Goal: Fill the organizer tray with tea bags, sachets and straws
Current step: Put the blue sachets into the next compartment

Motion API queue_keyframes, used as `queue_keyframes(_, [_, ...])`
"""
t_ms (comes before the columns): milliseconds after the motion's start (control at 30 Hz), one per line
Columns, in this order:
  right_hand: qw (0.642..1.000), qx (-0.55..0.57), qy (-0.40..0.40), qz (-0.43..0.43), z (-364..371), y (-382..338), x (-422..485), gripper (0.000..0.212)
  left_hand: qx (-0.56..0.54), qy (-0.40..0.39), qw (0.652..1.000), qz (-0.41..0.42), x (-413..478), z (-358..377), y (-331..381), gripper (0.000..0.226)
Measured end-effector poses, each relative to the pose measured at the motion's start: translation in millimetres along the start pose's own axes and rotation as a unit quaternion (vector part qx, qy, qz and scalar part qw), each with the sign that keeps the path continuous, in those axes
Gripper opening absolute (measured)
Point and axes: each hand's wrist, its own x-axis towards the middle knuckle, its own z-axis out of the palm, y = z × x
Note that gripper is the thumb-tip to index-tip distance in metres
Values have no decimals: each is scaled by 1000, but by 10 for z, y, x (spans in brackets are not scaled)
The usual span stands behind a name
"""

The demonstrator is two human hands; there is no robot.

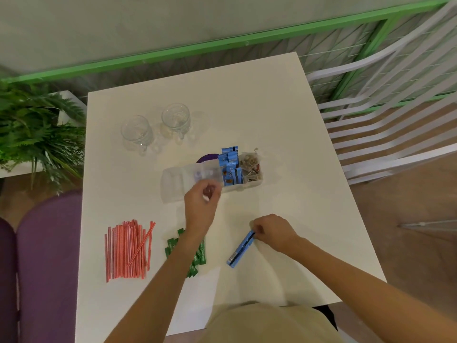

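White table point(272, 107), viewed from above. Clear organizer tray point(173, 180) sits mid-table. Blue sachets point(230, 167) stand upright in one compartment, with tea bags point(251, 167) in the rightmost compartment beside them. Left hand point(201, 204) is at the tray's near wall, fingers curled; it is blurred, so I cannot tell whether it holds anything. Right hand point(270, 231) is toward the near-right side, fingertips pinching the far end of a single sachet point(241, 250) that lies flat on the table. Red straws point(127, 251) are piled by the near-left corner. Green sachets point(195, 261) lie just right of them, partly under the left forearm. Glass mugs point(137, 132), two, stand toward the far-left side, well apart from the tray.
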Motion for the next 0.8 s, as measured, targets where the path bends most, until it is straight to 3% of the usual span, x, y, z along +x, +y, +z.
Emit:
queue_keyframes(100, [995,90,-33,12,-56,-10,-5,23,40,-100,992,-70,-508,139,-250,24])
queue_keyframes(233, [944,307,-83,88,-188,-129,-28,21,33,-181,979,-82,-995,291,-438,33])
queue_keyframes(300, [907,392,-96,117,-257,-192,-37,15,56,-174,981,-66,-1088,330,-449,37])
queue_keyframes(367, [876,453,-106,128,-326,-254,-39,15,51,-132,988,-63,-1082,344,-392,26])
queue_keyframes(467, [860,489,-102,106,-431,-332,-10,19,-5,-81,992,-100,-961,329,-277,12])
queue_keyframes(533, [866,489,-67,80,-506,-365,22,19,-32,-62,991,-117,-852,286,-208,16])
queue_keyframes(667, [922,388,1,-24,-658,-399,93,18,-75,-75,988,-111,-623,199,-70,29])
queue_keyframes(800, [946,310,56,-82,-850,-453,182,20,-123,-74,984,-106,-425,173,42,20])
